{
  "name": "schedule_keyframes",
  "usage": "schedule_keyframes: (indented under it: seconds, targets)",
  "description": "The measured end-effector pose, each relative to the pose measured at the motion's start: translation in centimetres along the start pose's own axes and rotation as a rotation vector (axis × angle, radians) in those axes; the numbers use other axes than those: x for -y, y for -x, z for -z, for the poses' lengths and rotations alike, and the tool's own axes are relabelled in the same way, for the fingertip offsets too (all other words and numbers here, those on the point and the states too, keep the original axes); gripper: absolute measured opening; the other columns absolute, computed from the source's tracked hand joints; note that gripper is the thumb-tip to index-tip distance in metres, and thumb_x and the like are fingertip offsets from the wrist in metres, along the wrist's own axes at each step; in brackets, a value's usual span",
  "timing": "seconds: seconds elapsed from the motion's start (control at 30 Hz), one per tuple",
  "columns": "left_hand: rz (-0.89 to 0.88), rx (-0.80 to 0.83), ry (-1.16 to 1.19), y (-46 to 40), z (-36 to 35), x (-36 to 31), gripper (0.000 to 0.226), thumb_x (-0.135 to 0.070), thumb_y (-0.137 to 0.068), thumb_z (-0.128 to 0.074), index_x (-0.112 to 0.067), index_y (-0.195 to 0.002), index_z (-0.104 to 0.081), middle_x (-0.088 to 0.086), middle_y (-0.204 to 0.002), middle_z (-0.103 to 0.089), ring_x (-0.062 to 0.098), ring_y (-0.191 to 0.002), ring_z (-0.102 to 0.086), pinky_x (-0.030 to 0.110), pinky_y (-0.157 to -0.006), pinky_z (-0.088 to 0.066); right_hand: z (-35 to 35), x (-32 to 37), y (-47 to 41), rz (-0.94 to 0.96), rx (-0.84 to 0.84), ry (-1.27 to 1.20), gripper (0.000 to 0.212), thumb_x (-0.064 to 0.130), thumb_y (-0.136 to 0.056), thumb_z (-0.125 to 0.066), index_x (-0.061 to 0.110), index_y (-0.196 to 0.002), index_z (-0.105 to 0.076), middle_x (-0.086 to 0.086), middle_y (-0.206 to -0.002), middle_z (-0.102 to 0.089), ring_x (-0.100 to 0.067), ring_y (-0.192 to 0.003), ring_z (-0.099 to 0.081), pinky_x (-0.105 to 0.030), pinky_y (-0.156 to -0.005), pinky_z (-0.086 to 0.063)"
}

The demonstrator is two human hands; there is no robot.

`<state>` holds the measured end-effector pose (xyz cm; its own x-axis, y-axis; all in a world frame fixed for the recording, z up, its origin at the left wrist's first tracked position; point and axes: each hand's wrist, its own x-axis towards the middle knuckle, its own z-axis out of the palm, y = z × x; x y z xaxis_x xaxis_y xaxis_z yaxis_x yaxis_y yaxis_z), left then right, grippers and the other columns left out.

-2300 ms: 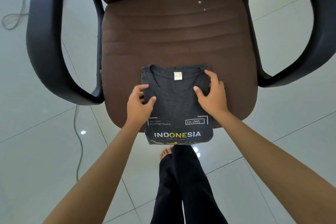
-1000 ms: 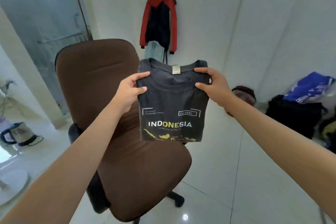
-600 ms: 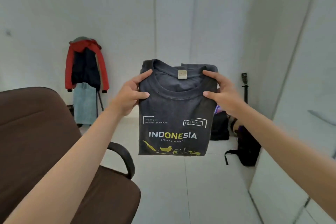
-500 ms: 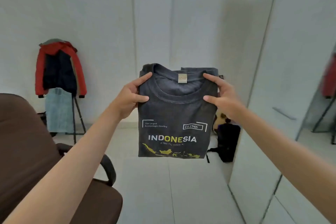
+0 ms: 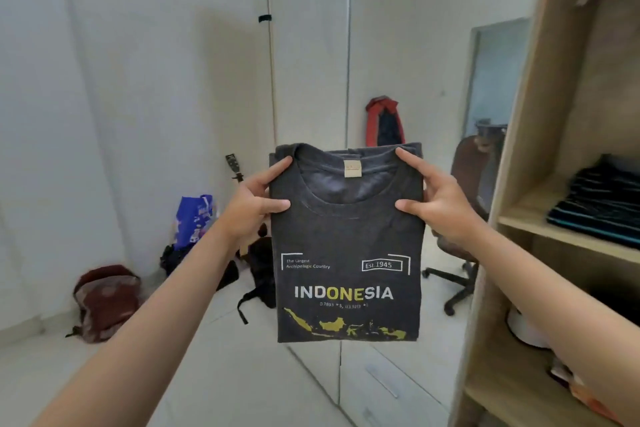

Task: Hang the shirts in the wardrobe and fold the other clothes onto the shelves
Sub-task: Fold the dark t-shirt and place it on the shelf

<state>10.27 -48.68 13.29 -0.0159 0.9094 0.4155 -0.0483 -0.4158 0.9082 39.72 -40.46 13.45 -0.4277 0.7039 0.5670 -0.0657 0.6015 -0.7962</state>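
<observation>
The person is carrying the folded dark grey T-shirt (image 5: pixel 348 246) away from the brown office chair, where it was lying flat on the seat a couple of seconds ago, and is turning toward the open wardrobe (image 5: pixel 540 184). Half a second ago only closed white doors were showing on the right; now the wooden wardrobe frame and its shelves are coming into view there. The chair is now appearing only as a reflection in the mirrored door (image 5: pixel 485 163).

The left hand (image 5: pixel 254 203) is pinching the shirt's left shoulder edge, thumb in front and index finger along the upper corner. The right hand (image 5: pixel 438 199) is gripping the right shoulder edge the same way. Both are clamped on the fabric, and the shirt is hanging upright in the air between them, its printed front facing the camera, folds holding square.

On the upper shelf (image 5: pixel 568 239) a stack of folded dark striped clothes (image 5: pixel 602 201) is already lying; the shirt is well short of it and to its left. The folding step looks finished and the placing step appears to be under way. The likely need next is to tip the shirt flat and slide it onto a shelf without letting the folds slump.

Bags (image 5: pixel 104 298) and a guitar (image 5: pixel 235 170) are sitting against the far wall.
</observation>
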Motion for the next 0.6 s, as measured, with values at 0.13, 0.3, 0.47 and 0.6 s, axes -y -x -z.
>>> schedule_keyframes:
  seconds: [0.13, 0.3, 0.47, 0.6]
  targets:
    - [0.003, 0.136, 0.062, -5.1, -4.2, 1.7, 0.060, 0.004, -0.074, -0.065, -0.022, -0.127, -0.055, 0.001, -0.115, -0.068, 0.022, -0.105, -0.064, 0.036, -0.083, -0.056, 5.1, 0.8, 2.3, -0.042, -0.158, 0.115, 0.077, -0.011, -0.079, -0.067, 0.037, -0.135, -0.047, 0.005, -0.142, -0.047, -0.010, -0.127, -0.051, -0.034, -0.100, -0.049]
    - [-0.005, 0.260, 0.087, -10.3, -9.9, 2.5, 0.057, 0.017, -0.080, -0.057, -0.011, -0.129, -0.052, 0.008, -0.118, -0.062, 0.020, -0.098, -0.064, 0.029, -0.077, -0.058, 10.6, 1.9, 3.7, -0.083, -0.309, 0.294, 0.082, -0.012, -0.075, -0.071, 0.047, -0.127, -0.049, 0.006, -0.142, -0.047, -0.010, -0.128, -0.049, -0.041, -0.106, -0.043]
    - [-0.034, 0.368, 0.081, -15.0, -15.3, 2.5, 0.056, 0.017, -0.079, -0.060, -0.006, -0.129, -0.054, 0.010, -0.126, -0.058, 0.019, -0.100, -0.064, 0.031, -0.077, -0.058, 14.6, 3.8, 4.8, -0.137, -0.483, 0.495, 0.085, -0.009, -0.072, -0.074, 0.042, -0.135, -0.046, 0.002, -0.142, -0.047, -0.013, -0.127, -0.050, -0.043, -0.107, -0.043]
    - [-0.031, 0.470, 0.115, -17.6, -19.6, 2.5, 0.054, 0.016, -0.080, -0.059, -0.008, -0.128, -0.055, 0.008, -0.128, -0.057, 0.023, -0.109, -0.060, 0.036, -0.084, -0.056, 17.5, 5.8, 6.3, -0.186, -0.559, 0.616, 0.084, -0.006, -0.073, -0.075, 0.035, -0.140, -0.044, 0.000, -0.143, -0.045, -0.016, -0.128, -0.048, -0.045, -0.107, -0.042]
